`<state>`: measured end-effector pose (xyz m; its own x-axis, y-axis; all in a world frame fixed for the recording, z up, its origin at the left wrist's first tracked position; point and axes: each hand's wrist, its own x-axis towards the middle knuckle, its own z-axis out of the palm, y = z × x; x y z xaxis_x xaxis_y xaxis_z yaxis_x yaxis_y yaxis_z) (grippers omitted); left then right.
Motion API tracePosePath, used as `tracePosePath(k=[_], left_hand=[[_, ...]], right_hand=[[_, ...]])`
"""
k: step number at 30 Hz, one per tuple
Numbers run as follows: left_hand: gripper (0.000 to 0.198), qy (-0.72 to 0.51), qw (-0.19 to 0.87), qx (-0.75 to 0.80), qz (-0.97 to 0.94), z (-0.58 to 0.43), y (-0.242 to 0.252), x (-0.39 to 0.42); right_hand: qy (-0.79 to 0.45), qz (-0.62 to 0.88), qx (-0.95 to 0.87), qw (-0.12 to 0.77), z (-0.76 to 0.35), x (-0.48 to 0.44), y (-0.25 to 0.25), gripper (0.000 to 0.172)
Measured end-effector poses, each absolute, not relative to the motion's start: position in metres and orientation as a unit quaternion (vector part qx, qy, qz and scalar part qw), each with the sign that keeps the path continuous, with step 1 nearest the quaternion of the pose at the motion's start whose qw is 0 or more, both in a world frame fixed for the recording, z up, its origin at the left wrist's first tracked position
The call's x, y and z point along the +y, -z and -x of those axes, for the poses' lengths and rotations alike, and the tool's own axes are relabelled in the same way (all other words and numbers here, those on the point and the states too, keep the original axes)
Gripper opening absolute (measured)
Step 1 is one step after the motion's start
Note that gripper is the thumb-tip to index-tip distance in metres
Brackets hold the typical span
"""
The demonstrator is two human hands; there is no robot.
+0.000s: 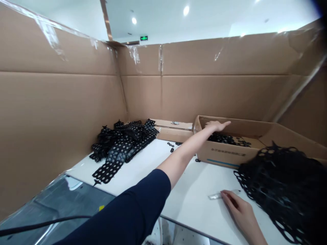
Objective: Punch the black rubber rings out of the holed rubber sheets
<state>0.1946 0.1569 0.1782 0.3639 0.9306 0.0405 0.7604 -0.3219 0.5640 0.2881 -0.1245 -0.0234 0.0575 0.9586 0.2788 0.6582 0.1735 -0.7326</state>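
**Single head-worn view, looking forward and down**

The camera sits close above the white table (189, 204), facing the cardboard wall (204, 92) behind it. The left hand (217, 126) and right hand (238, 209) enter from the lower edge; ceiling shows above.

No text can be read for sure. The open brown cardboard box (224, 154) at the far right side of the white desk (194, 197) carries one row of small grey printed characters on its front wall, above a thin blue stripe; they are too small to read. A green lit sign (143, 38) hangs at the ceiling beyond the tall cardboard wall (204, 92), and its marks are too blurred to tell.
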Motion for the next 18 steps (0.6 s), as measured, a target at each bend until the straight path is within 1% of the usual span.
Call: tracePosePath(k=[4, 6, 9, 11, 13, 15, 16, 17, 18], left_hand=[[0.080, -0.152, 0.216, 0.486, -0.833, -0.178, -0.166, 0.163], [0.081, -0.138, 0.204, 0.482, -0.840, -0.174, -0.162, 0.163], [0.096, -0.127, 0.199, 0.489, -0.840, -0.176, -0.158, 0.160], [0.102, -0.152, 0.196, 0.487, -0.837, -0.176, -0.157, 0.158], [0.094, -0.234, 0.169, 0.459, -0.840, -0.165, -0.161, 0.156], [0.073, -0.348, 0.096, 0.431, -0.827, -0.137, -0.169, 0.155], [0.063, -0.380, 0.053, 0.446, -0.808, -0.115, -0.174, 0.156], [0.054, -0.380, 0.013, 0.486, -0.787, -0.089, -0.179, 0.156], [0.046, -0.343, -0.019, 0.548, -0.763, -0.060, -0.183, 0.157]], right_hand=[[-0.172, 0.618, -0.671, 0.372, -0.295, -0.118, 0.028, 0.042], [-0.173, 0.626, -0.670, 0.360, -0.296, -0.115, 0.030, 0.042], [-0.174, 0.635, -0.668, 0.348, -0.299, -0.114, 0.034, 0.044], [-0.170, 0.637, -0.671, 0.338, -0.301, -0.114, 0.036, 0.045], [-0.159, 0.634, -0.681, 0.330, -0.301, -0.115, 0.038, 0.045], [-0.143, 0.628, -0.690, 0.329, -0.299, -0.117, 0.038, 0.043], [-0.135, 0.627, -0.692, 0.332, -0.297, -0.118, 0.036, 0.042], [-0.129, 0.628, -0.691, 0.335, -0.294, -0.119, 0.035, 0.041], [-0.126, 0.630, -0.688, 0.336, -0.292, -0.120, 0.033, 0.040]])
